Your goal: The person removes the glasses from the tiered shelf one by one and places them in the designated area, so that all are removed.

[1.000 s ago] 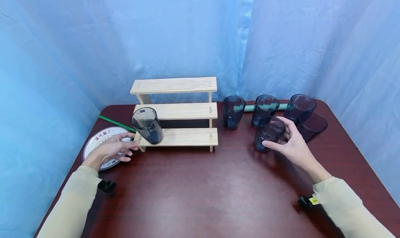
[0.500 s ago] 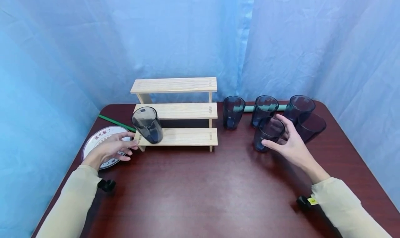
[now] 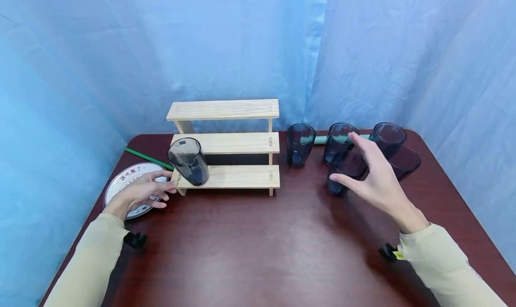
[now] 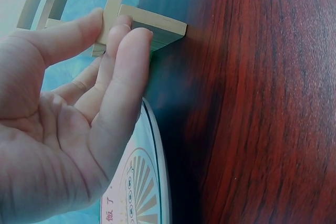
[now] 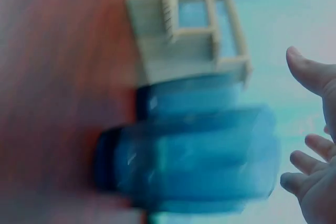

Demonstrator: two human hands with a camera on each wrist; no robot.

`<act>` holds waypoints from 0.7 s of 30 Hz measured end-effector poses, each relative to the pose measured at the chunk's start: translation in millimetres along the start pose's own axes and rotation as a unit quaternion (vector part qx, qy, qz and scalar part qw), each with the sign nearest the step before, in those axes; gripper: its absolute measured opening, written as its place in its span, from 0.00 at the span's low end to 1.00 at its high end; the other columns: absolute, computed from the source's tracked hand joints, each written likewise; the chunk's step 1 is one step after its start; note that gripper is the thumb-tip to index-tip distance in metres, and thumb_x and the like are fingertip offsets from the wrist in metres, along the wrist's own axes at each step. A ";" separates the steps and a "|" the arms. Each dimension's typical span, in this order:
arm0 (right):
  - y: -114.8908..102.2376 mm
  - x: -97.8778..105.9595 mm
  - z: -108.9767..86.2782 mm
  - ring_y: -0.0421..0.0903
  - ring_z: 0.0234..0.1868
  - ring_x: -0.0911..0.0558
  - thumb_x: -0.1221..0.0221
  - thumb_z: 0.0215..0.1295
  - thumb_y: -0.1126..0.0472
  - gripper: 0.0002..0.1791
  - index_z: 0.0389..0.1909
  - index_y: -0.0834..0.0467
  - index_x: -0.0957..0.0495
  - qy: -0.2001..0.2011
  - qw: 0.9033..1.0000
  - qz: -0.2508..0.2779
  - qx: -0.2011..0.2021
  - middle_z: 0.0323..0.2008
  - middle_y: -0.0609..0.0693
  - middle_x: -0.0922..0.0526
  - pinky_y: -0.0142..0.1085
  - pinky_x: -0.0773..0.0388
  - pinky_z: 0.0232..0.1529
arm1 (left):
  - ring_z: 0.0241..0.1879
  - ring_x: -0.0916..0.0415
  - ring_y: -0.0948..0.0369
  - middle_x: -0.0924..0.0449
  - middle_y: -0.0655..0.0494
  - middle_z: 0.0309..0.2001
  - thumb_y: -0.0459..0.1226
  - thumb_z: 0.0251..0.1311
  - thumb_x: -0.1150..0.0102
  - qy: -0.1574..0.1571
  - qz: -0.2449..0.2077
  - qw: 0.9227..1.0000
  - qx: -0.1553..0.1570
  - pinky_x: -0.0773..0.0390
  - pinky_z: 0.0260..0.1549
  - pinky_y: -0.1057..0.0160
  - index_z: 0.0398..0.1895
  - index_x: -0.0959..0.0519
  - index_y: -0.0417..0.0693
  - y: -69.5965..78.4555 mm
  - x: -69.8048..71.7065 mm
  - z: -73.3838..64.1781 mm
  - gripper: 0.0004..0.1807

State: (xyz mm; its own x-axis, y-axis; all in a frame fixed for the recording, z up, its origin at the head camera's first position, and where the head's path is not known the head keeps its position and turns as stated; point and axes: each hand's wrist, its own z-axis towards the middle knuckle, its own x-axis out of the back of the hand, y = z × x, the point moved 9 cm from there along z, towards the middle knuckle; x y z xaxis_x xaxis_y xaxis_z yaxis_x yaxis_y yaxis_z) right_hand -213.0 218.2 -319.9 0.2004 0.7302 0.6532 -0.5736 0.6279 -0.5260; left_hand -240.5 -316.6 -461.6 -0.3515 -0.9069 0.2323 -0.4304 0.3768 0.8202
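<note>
My left hand (image 3: pixel 143 191) pinches the left end of a three-step wooden display rack (image 3: pixel 242 176), thumb and fingertips at the lowest board. A smoky grey drinking glass (image 3: pixel 189 163) stands on that board near the same end. In the right wrist view my right hand (image 5: pixel 317 145) has its thumb and fingers spread apart and holds nothing. It sits just above a dark glass (image 3: pixel 340 181) on the table, partly hiding it in the head view. In the right wrist view, two blurred glasses (image 5: pixel 199 156) overlap in front of the rack.
Several more dark glasses (image 3: pixel 300 148) stand at the back right, before a pale green rod (image 3: pixel 321 140). A white plate with red lettering (image 3: pixel 121 181) lies under my left hand, beside a green stick (image 3: pixel 147 157). Blue curtains (image 3: pixel 242 42) hang behind the table (image 3: pixel 258 248).
My right hand has let go of the front dark glass, spreading its fingers and lifting slightly off it. The glass stays in place. My left hand has stayed at the rack.
</note>
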 end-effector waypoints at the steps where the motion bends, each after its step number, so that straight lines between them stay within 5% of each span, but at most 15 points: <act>1: -8.6 -0.9 5.1 0.48 0.72 0.34 0.19 0.42 0.67 0.62 0.79 0.47 0.42 0.000 1.000 0.010 0.008 0.73 0.50 0.34 0.24 0.38 0.66 | 0.32 0.21 0.60 0.18 0.45 0.47 0.49 0.68 0.36 0.000 0.000 1.000 -0.001 0.14 0.38 0.53 0.75 0.43 0.40 0.3 0.4 -0.1 0.41; 7: -53.5 -24.0 35.2 0.50 0.71 0.31 0.19 0.40 0.73 0.59 0.76 0.54 0.38 -0.010 0.992 0.109 0.056 0.70 0.53 0.30 0.37 0.33 0.68 | 0.31 0.21 0.60 0.18 0.46 0.46 0.49 0.68 0.36 0.000 -0.003 1.000 -0.001 0.14 0.38 0.53 0.75 0.44 0.40 1.8 0.8 0.2 0.41; 13: -78.2 -78.2 50.1 0.49 0.71 0.32 0.20 0.49 0.64 0.54 0.76 0.59 0.40 -0.079 0.982 0.144 0.092 0.72 0.53 0.32 0.45 0.31 0.67 | 0.32 0.21 0.60 0.17 0.46 0.46 0.49 0.68 0.36 0.003 -0.001 1.000 0.007 0.14 0.38 0.53 0.75 0.42 0.41 -0.3 -0.5 0.4 0.41; 21: -95.9 -132.4 58.1 0.46 0.74 0.36 0.23 0.55 0.59 0.54 0.78 0.60 0.44 -0.142 0.964 0.216 0.068 0.74 0.53 0.35 0.51 0.32 0.68 | 0.32 0.21 0.59 0.17 0.46 0.46 0.49 0.68 0.36 0.007 0.000 1.000 0.009 0.14 0.39 0.53 0.75 0.43 0.41 -0.1 -0.3 -0.4 0.41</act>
State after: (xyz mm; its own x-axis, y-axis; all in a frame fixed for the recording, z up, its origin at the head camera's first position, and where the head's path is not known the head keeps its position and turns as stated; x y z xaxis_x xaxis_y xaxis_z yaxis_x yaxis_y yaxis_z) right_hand -230.6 45.6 -324.2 -0.2951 0.8003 0.5220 -0.6579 0.2260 -0.7184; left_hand -240.0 -316.5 -461.5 -0.3402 -0.9093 0.2398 -0.4450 0.3803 0.8107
